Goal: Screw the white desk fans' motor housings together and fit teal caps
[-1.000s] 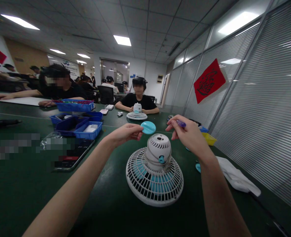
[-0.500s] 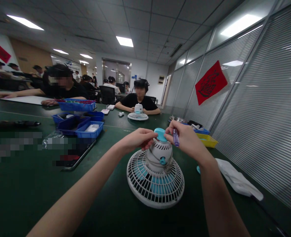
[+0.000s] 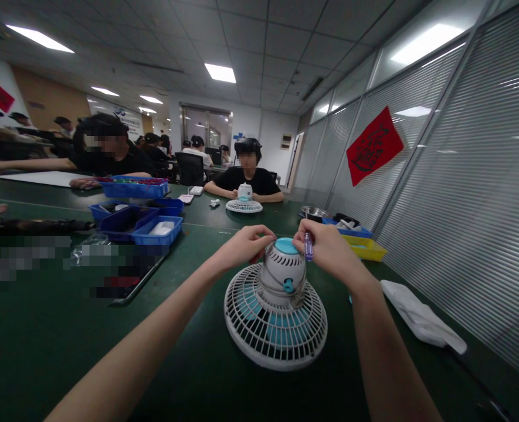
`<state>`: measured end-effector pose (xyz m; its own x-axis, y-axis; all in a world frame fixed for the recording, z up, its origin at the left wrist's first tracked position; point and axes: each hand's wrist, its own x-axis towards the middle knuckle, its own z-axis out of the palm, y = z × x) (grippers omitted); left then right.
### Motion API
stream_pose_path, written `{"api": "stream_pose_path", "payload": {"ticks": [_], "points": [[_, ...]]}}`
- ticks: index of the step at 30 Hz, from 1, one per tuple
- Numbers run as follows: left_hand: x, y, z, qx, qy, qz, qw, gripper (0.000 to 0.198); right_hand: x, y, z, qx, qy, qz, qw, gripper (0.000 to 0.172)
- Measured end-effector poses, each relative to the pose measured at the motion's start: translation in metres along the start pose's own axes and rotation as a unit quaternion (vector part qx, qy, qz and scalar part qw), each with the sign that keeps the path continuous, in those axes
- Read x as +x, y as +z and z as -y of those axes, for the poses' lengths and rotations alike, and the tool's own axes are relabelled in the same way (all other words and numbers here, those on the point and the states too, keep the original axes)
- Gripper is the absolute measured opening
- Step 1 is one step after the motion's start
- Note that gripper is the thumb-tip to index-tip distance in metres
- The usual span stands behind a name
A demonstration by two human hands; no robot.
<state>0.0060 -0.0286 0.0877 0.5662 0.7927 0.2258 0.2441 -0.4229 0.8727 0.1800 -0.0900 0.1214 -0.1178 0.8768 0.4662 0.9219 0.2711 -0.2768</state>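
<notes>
A white fan head (image 3: 282,278) rests face down on its round grille (image 3: 250,334), with pale blue blades showing through the bars. A light blue round cap (image 3: 287,246) lies flat on top of the motor housing. At the cap's left edge, my left hand (image 3: 251,241) is closed, its thumb and fingertips on the rim. My right hand (image 3: 323,241) has a fingertip on the cap's right edge. Its curled fingers also hold a screwdriver with a clear purple handle (image 3: 308,248); its shaft is mostly hidden. A blue knob (image 3: 288,285) juts from the housing.
Blue bins (image 3: 158,231) stand at the left, near a phone-like dark slab (image 3: 140,275). To the right are a yellow tray (image 3: 365,248) and a white fan base part (image 3: 421,316). A co-worker (image 3: 248,170) sits opposite with a similar fan; another person's hand shows far left.
The blue cap has gone from tilted up between my fingers to lying flat on the housing. Both hands have shifted slightly with it. At the left edge another person's hand has come into view.
</notes>
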Motion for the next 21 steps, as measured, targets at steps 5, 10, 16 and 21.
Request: {"api": "stream_pose_path", "payload": {"ticks": [5, 10, 16, 21], "points": [[-0.002, -0.002, -0.004, 0.021, 0.001, 0.0, 1.0, 0.029, 0.001, 0.0, -0.001, 0.009, 0.001, 0.004, 1.0, 0.007], [0.0, -0.001, 0.0, 0.055, 0.017, -0.004, 0.998, 0.03, 0.001, 0.001, 0.002, 0.009, 0.005, 0.022, 1.0, 0.006], [-0.002, -0.002, -0.002, 0.123, 0.026, -0.02, 0.992, 0.032, 0.003, 0.003, 0.002, 0.017, 0.01, 0.028, 0.999, 0.007], [-0.01, -0.004, -0.013, 0.216, 0.034, 0.012, 0.976, 0.04, 0.003, 0.003, -0.001, 0.027, 0.005, 0.028, 0.999, 0.008]]}}
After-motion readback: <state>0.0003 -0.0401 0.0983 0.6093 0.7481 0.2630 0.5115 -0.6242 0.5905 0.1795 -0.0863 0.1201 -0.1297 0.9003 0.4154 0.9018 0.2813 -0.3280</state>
